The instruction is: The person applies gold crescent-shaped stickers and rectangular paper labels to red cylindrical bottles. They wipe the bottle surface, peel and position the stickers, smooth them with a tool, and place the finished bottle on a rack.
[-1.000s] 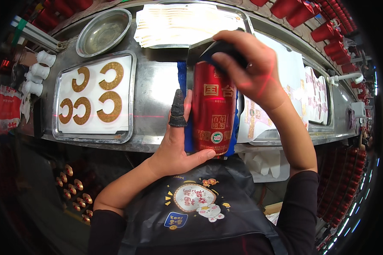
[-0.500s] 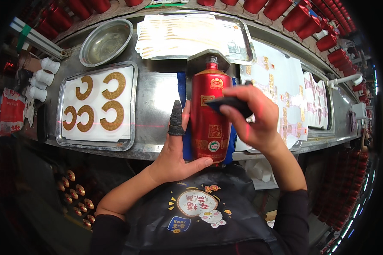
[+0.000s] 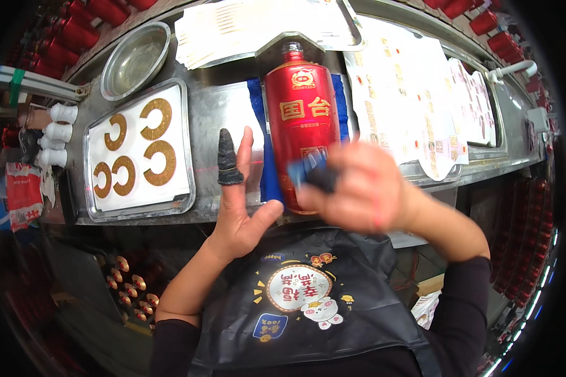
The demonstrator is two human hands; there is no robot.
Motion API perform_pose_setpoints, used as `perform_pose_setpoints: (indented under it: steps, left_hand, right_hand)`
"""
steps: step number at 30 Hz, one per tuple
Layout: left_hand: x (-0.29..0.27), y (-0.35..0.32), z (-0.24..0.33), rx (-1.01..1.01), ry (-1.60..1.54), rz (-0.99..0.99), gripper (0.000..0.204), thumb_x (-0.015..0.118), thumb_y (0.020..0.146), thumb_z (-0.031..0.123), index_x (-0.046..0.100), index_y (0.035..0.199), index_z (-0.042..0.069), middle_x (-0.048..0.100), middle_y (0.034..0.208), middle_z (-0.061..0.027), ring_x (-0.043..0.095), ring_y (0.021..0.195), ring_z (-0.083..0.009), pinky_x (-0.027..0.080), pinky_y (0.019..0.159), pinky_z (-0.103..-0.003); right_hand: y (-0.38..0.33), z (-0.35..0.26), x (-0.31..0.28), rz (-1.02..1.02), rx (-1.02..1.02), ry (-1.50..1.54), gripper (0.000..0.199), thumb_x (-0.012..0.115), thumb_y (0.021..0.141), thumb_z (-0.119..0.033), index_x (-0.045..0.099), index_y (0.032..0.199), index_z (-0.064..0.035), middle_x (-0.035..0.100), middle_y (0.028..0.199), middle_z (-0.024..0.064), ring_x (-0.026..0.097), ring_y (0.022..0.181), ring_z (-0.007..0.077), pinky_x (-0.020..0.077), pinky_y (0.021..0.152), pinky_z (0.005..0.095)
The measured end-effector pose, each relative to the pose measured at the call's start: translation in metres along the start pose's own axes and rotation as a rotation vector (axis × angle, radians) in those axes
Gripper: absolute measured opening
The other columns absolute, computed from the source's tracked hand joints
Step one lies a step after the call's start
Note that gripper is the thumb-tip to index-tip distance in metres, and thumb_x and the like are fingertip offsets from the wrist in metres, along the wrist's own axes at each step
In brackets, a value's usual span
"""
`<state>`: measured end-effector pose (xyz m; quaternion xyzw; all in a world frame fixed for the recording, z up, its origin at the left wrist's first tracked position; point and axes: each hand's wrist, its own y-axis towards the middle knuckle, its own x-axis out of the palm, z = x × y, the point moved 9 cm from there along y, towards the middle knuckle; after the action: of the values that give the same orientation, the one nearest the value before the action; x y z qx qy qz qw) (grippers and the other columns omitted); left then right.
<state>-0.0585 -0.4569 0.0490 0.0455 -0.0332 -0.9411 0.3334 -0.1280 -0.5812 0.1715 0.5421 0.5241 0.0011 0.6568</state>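
Note:
A red bottle [image 3: 299, 132] with gold lettering lies on its back on a blue cloth [image 3: 256, 103], its neck pointing away from me. My right hand [image 3: 368, 188], blurred by motion, is closed on a flat dark-blue scraper [image 3: 317, 176] over the bottle's lower part. Whether the scraper touches the surface I cannot tell. Left of the bottle's base, my left hand [image 3: 239, 220] is held open with fingers stretched and nothing in them. A black finger cot [image 3: 228, 157] covers one of its fingers. The hand and scraper hide part of the bottle's lower print.
On the left, a metal tray [image 3: 190, 157] holds white paper with several gold C-shaped pieces. Behind it stands a metal bowl [image 3: 135, 61]. White sheets [image 3: 245, 28] lie in a tray at the back; decal sheets [image 3: 390, 81] lie on the right. White spools [image 3: 58, 135] stand far left.
My right hand and the scraper have moved down the bottle toward its base, baring the large gold characters. My left hand has come away from the base to the left. The view has shifted.

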Motion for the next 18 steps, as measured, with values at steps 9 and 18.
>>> perform_pose_setpoints:
  steps: [9, 18]
  left_hand:
    - [0.006, -0.008, 0.007, 0.057, 0.063, -0.017, 0.092, 0.057, 0.095, 0.022, -0.006, 0.158, 0.000, 0.005, 0.166, -0.0236, 0.010, 0.154, -0.0344, 0.015, 0.122, -0.049]
    - [0.014, -0.002, 0.014, 0.070, 0.114, -0.046, 0.106, 0.062, 0.081, 0.011, -0.012, 0.157, 0.002, 0.000, 0.166, -0.0240, 0.003, 0.154, -0.0366, 0.012, 0.123, -0.047]
  right_hand:
    - [-0.012, -0.002, -0.012, 0.001, 0.095, 0.089, 0.025, 0.081, 0.066, -0.006, 0.075, 0.090, -0.0081, 0.048, 0.071, 0.0004, 0.058, 0.070, 0.0208, 0.0504, 0.060, 0.0337]
    - [0.015, 0.093, 0.005, 0.051, 0.507, 0.181, 0.016, 0.072, 0.078, -0.006, 0.062, 0.090, -0.0054, 0.063, 0.082, 0.0130, 0.064, 0.078, 0.0340, 0.0528, 0.067, 0.0386]
